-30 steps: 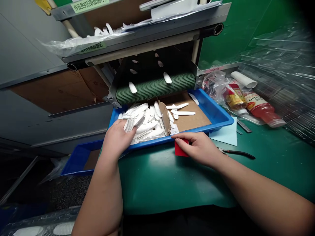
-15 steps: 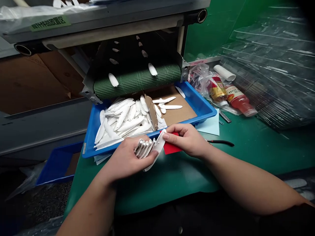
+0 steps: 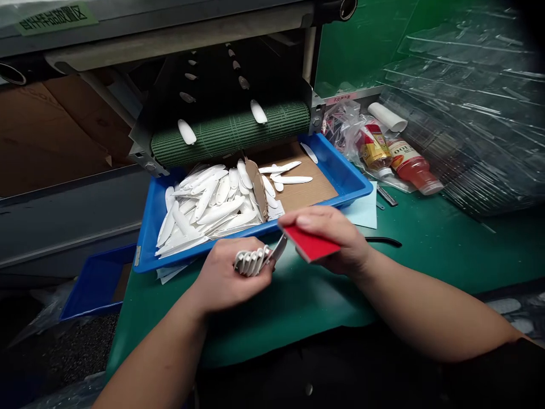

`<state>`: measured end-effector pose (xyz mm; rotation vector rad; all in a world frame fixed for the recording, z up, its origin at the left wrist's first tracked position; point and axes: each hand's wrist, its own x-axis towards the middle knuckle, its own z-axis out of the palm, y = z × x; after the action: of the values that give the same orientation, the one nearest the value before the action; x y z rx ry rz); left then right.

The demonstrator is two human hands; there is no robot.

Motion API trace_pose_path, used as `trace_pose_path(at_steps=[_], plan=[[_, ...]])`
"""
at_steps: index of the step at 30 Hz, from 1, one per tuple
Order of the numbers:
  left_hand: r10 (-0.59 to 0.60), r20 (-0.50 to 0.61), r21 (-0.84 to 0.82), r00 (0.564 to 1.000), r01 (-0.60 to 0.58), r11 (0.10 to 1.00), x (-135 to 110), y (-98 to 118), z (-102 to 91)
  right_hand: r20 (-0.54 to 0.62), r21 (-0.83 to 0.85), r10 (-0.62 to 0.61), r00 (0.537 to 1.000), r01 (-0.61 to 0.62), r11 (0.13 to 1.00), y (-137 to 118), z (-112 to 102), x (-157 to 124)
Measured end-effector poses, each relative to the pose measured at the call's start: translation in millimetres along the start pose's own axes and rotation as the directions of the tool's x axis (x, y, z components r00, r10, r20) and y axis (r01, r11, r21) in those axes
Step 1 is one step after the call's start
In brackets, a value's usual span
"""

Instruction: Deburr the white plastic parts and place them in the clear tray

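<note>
So your left hand (image 3: 230, 274) is the one with the load: its fingers (image 3: 255, 245) are curled tight and clamped on a fanned stack of white plastic blades (image 3: 249, 263), held over the bench (image 3: 272, 324) just in front of the tray's near rim. The blades sit side by side with their rounded ends showing, and 1 thin white blade (image 3: 277, 250) sticks out of the stack at an angle, pointing up and to the right at your other hand. Your right hand (image 3: 334, 238) is nearer that blade than anything else, its fingers (image 3: 317, 218) pinched on a red card (image 3: 310, 243), with the card's corner just beside the blade's tip. I can't tell if they're touching. Nothing sits in the gap between your hands. Behind them, the blue plastic tray (image 3: 147, 262) holds a pile of loose white blades (image 3: 204, 204) at its left end, a bare cardboard liner (image 3: 304, 190) at its right, and a folded cardboard strip (image 3: 257, 188) standing between the 2. Above it, 2 blades (image 3: 186, 132) lie on the green woven belt (image 3: 230, 133). Off the bench's right side there's a pale blue sheet (image 3: 361, 210), black-handled pliers (image 3: 385, 242), and 2 bottles (image 3: 409, 165) by a plastic bag (image 3: 343, 125).
</note>
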<state>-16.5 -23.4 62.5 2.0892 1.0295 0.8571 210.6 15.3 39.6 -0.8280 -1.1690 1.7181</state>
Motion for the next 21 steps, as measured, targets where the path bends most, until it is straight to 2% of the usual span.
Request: trace_pose_path(at_steps=[1,2,4,5,8,9,12,13,15,16,17,19,20,21], plan=[[0.088,0.016,0.022,0.996,-0.089,0.996,0.2,0.0,0.7,0.008,-0.048,0.034,0.999,-0.034,0.998,0.8,-0.4,1.7],[0.158,0.032,0.034,0.987,-0.159,0.987,0.3,-0.3,1.2,-0.032,-0.113,0.031,0.999,-0.034,0.993,1.0,-1.0,3.3],[0.234,0.065,0.049,0.970,-0.237,0.970,0.7,-1.7,1.4,-0.158,-0.203,-0.059,0.986,0.026,0.979,-0.2,-2.5,4.9],[0.256,0.082,0.053,0.963,-0.261,0.964,0.9,-2.7,1.1,-0.169,-0.207,-0.084,0.982,0.048,0.977,-1.6,-3.1,4.8],[0.306,0.125,0.080,0.944,-0.317,0.945,1.3,-5.6,-0.5,0.028,-0.205,0.021,0.999,-0.015,0.979,-6.7,-5.0,2.6],[0.322,0.132,0.092,0.938,-0.335,0.938,1.2,-6.2,-1.0,0.030,-0.247,0.031,0.999,-0.022,0.969,-8.3,-5.8,2.2],[0.327,0.154,0.148,0.932,-0.349,0.926,0.9,-6.0,-2.0,-0.146,-0.310,-0.077,0.986,0.028,0.950,-13.3,-8.9,2.4],[0.325,0.167,0.171,0.931,-0.352,0.920,0.6,-5.4,-2.3,-0.130,-0.288,-0.069,0.989,0.029,0.957,-15.1,-9.9,2.5],[0.330,0.191,0.242,0.924,-0.371,0.897,-0.2,-4.3,-2.9,0.046,-0.293,0.030,0.998,-0.015,0.956,-18.9,-11.4,2.2],[0.335,0.200,0.284,0.921,-0.381,0.880,-0.8,-3.9,-3.4,0.091,-0.358,0.061,0.994,-0.024,0.933,-20.6,-11.7,1.9],[0.340,0.206,0.319,0.918,-0.392,0.863,-1.5,-3.7,-3.8,0.071,-0.447,0.049,0.996,-0.013,0.894,-22.1,-12.0,1.7],[0.334,0.217,0.374,0.917,-0.394,0.839,-2.7,-3.6,-4.6,-0.072,-0.558,-0.079,0.994,0.025,0.829,-24.1,-12.2,1.1],[0.327,0.223,0.387,0.919,-0.391,0.835,-3.1,-3.7,-5.0,-0.118,-0.552,-0.123,0.985,0.037,0.833,-24.8,-12.3,0.8],[0.316,0.232,0.396,0.920,-0.386,0.833,-3.3,-3.8,-5.3,-0.099,-0.519,-0.107,0.989,0.040,0.854,-25.2,-12.5,0.5]])
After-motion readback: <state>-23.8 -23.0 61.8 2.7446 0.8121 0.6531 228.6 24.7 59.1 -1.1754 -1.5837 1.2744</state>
